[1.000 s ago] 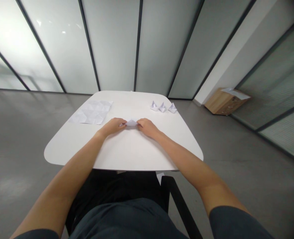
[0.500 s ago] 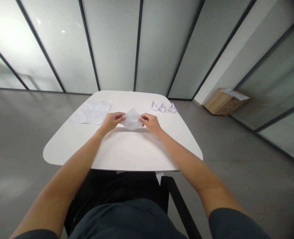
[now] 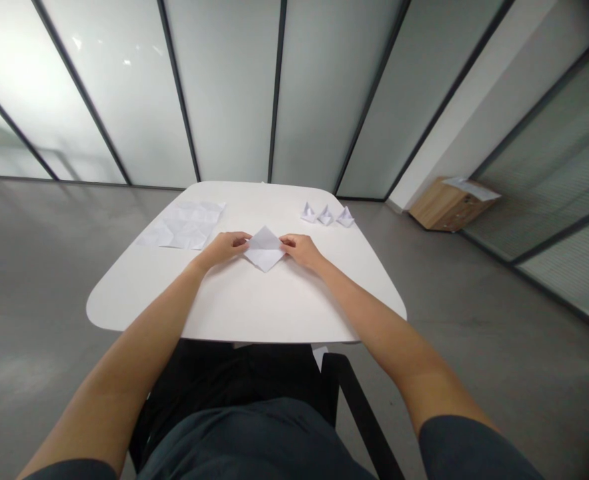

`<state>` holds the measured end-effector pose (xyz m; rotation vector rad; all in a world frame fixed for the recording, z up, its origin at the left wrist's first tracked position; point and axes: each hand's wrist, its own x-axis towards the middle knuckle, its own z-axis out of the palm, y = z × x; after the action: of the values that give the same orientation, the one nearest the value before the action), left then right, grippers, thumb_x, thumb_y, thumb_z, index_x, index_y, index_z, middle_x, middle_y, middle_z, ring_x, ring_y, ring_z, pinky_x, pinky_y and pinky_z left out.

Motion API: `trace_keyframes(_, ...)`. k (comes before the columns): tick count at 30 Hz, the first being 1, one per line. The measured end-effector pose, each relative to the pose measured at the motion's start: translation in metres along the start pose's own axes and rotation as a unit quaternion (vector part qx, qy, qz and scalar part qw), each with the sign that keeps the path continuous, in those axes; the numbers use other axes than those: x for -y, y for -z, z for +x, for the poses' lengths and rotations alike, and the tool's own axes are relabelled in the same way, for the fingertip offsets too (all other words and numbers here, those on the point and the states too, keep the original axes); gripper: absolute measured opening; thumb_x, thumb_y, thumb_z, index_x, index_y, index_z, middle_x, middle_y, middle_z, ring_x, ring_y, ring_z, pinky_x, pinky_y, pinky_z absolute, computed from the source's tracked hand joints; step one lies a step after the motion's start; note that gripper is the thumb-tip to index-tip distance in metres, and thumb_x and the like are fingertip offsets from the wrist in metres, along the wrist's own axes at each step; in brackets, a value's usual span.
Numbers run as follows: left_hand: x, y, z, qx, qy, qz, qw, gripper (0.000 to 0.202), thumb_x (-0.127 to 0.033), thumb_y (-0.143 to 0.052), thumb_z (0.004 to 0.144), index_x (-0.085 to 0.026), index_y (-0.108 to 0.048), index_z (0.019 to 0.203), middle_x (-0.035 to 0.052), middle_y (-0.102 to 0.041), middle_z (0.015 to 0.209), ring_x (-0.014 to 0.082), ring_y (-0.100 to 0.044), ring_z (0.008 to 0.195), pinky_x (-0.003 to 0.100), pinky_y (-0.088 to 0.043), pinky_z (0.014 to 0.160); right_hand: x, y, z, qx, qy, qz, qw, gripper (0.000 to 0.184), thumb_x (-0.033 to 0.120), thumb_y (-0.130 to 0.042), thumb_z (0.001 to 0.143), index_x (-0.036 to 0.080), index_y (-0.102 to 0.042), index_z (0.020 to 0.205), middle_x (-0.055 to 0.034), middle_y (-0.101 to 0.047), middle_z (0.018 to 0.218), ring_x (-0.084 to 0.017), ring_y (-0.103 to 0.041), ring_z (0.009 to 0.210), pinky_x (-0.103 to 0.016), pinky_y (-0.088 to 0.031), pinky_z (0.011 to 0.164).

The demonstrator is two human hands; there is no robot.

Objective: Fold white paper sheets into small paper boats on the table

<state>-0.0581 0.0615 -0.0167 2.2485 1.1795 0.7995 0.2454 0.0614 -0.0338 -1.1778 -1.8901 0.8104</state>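
A folded sheet of white paper (image 3: 264,257) forms a diamond with a crease running across its middle. My left hand (image 3: 230,245) pinches its left corner between thumb and fingers. At the opposite corner, my right hand (image 3: 297,248) grips the paper the same way. The diamond is low over the table, its lower point toward me; whether it touches the surface I cannot tell. Three small folded paper boats (image 3: 325,215) stand in a row on the table's right side. Several creased white sheets (image 3: 187,223) lie flat on the left.
The white table (image 3: 269,313) has rounded corners. A black chair armrest (image 3: 357,400) is at my right side. Beyond the table runs a frosted glass wall (image 3: 224,87). A wooden cabinet (image 3: 447,207) with papers on top stands on the floor at the right.
The folded paper has tipped flatter and come down slightly toward me, so its crease and lower half now show plainly. Both hands have lowered a little with it.
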Motion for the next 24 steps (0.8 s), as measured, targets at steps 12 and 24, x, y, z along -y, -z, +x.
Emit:
trace_keyframes(12,0.003,-0.003,0.001,0.034,0.005,0.063,0.997,0.037,-0.026,-0.056,0.081,-0.021,-0.079,0.11,0.003,-0.082,0.099,0.0191,-0.074,0.084,0.027,-0.057,0.082,0.0,0.002,0.0,0.055,0.096,-0.209,0.972,0.038,0.001,-0.058,0.082,0.016,-0.081,0.109,-0.0056,-0.079,0.1,-0.017,-0.068,0.086,-0.026,-0.05,0.083)
trace_keyframes(24,0.001,-0.014,0.006,0.013,-0.03,0.148,0.988,0.031,-0.035,-0.06,0.085,-0.02,-0.077,0.107,0.0071,-0.078,0.099,0.0226,-0.07,0.084,0.032,-0.053,0.081,0.003,-0.005,0.002,0.041,0.137,-0.284,0.948,0.017,0.01,-0.065,0.089,0.015,-0.076,0.101,-0.0074,-0.071,0.096,-0.021,-0.063,0.089,-0.029,-0.046,0.086)
